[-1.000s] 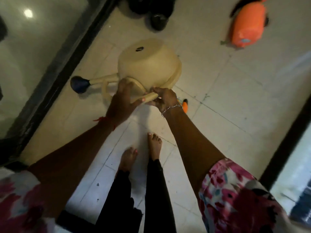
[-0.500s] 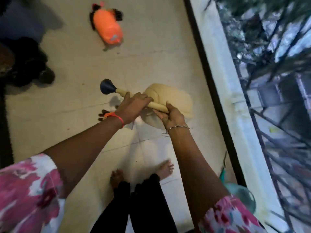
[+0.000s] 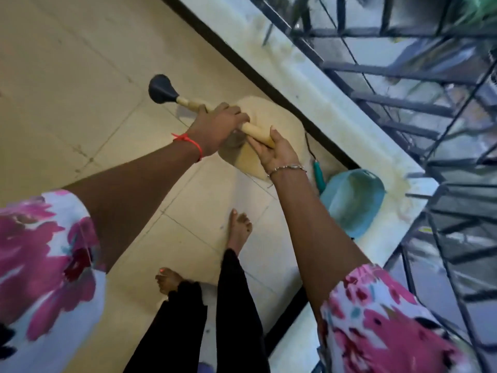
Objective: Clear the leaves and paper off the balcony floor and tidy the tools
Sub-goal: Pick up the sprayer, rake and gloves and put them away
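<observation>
A cream watering can (image 3: 279, 122) with a dark rose head (image 3: 160, 89) on its spout hangs above the tiled floor, close to the balcony ledge. My left hand (image 3: 216, 127) grips the cream spout near the can's body. My right hand (image 3: 274, 152) holds the handle bar just beside it, fingers curled under it. Most of the can's body is hidden behind both hands.
A teal basin (image 3: 352, 203) stands on the floor by the white ledge (image 3: 322, 103), with a teal-handled tool (image 3: 318, 175) lying next to it. A black metal grille (image 3: 416, 109) runs above the ledge. My bare feet (image 3: 239, 230) stand on the tiles (image 3: 67, 90).
I have turned right and carried the watering can toward the ledge and grille. The orange object and dark pots have left the view; the teal basin has come in.
</observation>
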